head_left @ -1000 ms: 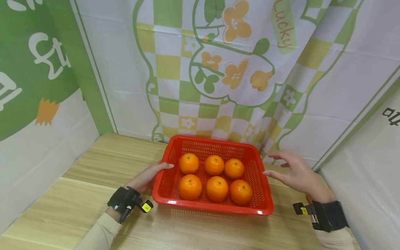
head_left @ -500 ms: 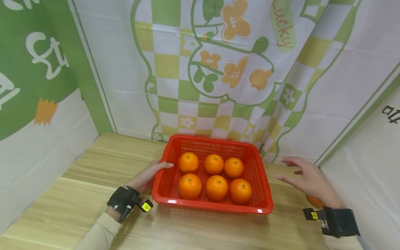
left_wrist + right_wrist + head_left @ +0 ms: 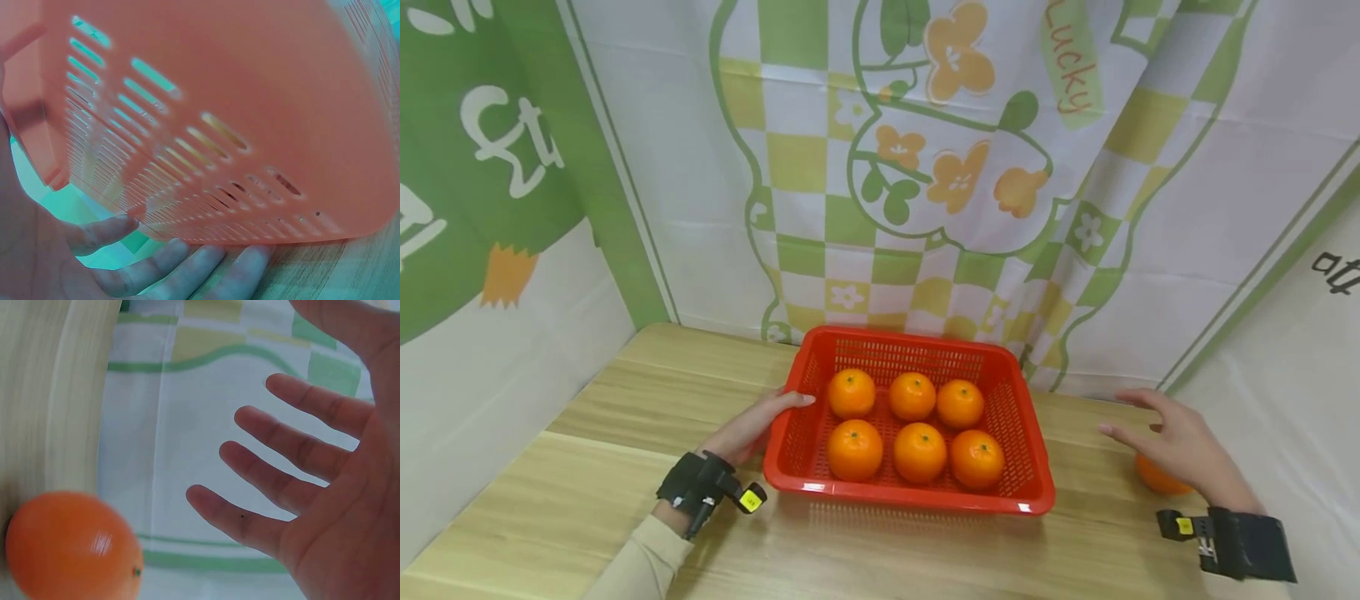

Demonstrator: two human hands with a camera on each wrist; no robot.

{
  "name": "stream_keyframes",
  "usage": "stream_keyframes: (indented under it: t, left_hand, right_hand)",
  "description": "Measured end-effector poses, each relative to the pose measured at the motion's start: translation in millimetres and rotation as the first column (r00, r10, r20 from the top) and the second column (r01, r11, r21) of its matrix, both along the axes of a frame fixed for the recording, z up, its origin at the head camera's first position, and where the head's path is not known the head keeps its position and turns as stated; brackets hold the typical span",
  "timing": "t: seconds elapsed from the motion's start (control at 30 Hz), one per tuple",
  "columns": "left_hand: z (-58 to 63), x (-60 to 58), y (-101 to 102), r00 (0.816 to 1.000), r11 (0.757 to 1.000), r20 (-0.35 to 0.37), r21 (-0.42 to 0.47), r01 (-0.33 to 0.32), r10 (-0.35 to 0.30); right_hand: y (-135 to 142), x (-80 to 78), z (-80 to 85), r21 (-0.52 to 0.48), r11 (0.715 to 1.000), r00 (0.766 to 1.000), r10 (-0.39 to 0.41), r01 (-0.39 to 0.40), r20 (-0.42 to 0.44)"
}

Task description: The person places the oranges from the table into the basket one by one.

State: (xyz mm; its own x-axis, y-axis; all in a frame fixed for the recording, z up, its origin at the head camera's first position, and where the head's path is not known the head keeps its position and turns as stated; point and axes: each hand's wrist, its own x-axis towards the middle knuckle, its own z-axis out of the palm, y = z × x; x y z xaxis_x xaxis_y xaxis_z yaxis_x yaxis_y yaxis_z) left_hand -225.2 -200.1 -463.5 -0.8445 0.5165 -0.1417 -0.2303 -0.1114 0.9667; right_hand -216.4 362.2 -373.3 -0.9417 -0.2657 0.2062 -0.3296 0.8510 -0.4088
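A red plastic basket (image 3: 910, 498) with slotted walls stands on the wooden table, holding several oranges (image 3: 920, 452) in two rows. At its left side, my left hand (image 3: 752, 427) grips the basket, thumb over the rim. In the left wrist view the fingers (image 3: 181, 269) touch the outside of the slotted wall, low down. My right hand (image 3: 1183, 446) hovers to the right of the basket, fingers spread and holding nothing. Partly hidden beneath it is a loose orange (image 3: 1157, 477) on the table. The right wrist view shows this orange (image 3: 72, 547) apart from the fingertips.
The wooden table (image 3: 587, 467) meets a patterned curtain (image 3: 887, 208) behind the basket. Printed cloth walls (image 3: 1292, 417) close off the right side and the left. Black straps with small cameras sit on both wrists.
My right hand has moved away from the basket's right rim, to the right and slightly nearer, over the loose orange. My left hand and the basket have stayed in place.
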Motion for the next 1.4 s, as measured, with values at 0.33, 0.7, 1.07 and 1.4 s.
stream_keyframes:
  t: [0.33,0.7,1.07,1.4]
  left_hand:
    - [-0.6,0.3,0.1,1.0,1.0,-0.007,-0.013,-0.011,0.01]
    - [1.6,1.6,0.9,1.0,1.0,0.006,-0.021,-0.017,0.017]
    - [0.3,0.4,1.2,1.0,1.0,-0.001,-0.012,-0.009,0.009]
    - [-0.9,-1.2,1.0,1.0,1.0,0.005,-0.014,-0.012,0.012]
  right_hand:
    - [27.0,4.6,-3.8,0.085,0.995,0.997,-0.056,0.052,0.043]
    - [43.6,4.3,-21.2,0.083,0.993,0.99,-0.087,0.078,0.108]
    - [58.5,4.5,-37.8,0.064,0.996,0.996,-0.073,0.069,0.054]
    - [71.6,1.9,-53.7,0.055,0.993,0.994,-0.104,0.106,-0.041]
